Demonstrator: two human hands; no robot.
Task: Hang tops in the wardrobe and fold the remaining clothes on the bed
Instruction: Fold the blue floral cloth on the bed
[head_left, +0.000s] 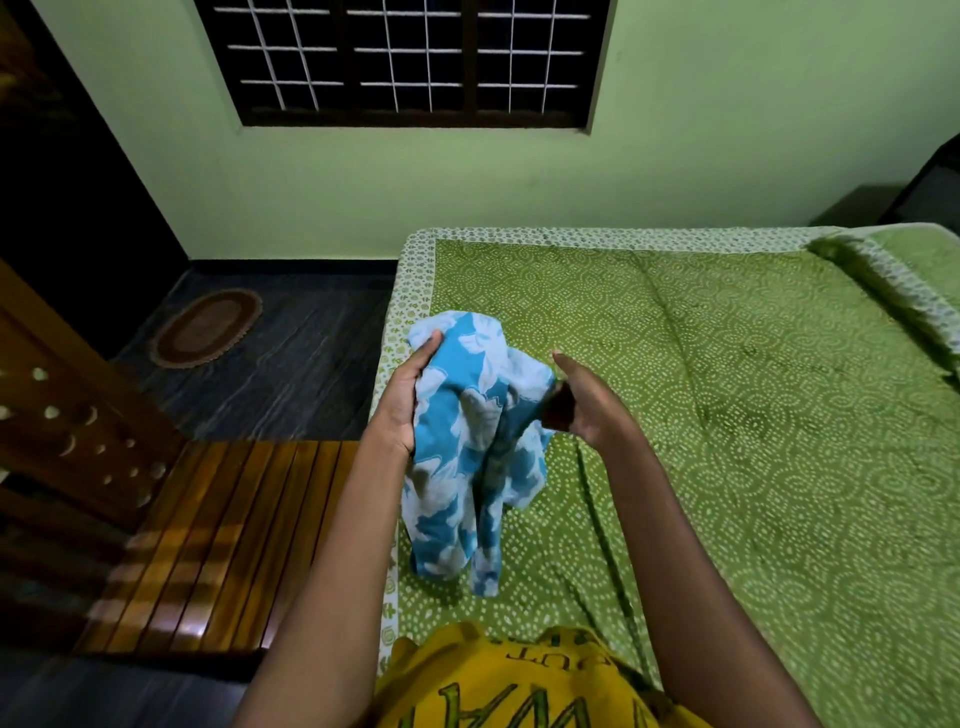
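Note:
A blue garment (470, 447) with a white flower print hangs bunched between my hands, above the left edge of the bed (727, 415). Its lower end droops onto the green dotted sheet. My left hand (410, 395) grips the garment's left side, thumb on top and fingers hidden behind the cloth. My right hand (584, 402) holds the garment's right edge, where a small dark brown piece (558, 413) shows between its fingers. What that piece is I cannot tell. No wardrobe or hanger is in view.
A pillow (914, 270) under the same green cover lies at the bed's far right. Left of the bed stand a slatted wooden bench (218, 545) and carved wooden furniture (62, 426). An oval rug (207, 328) lies on the dark floor. Yellow printed cloth (493, 686) is at the bottom edge.

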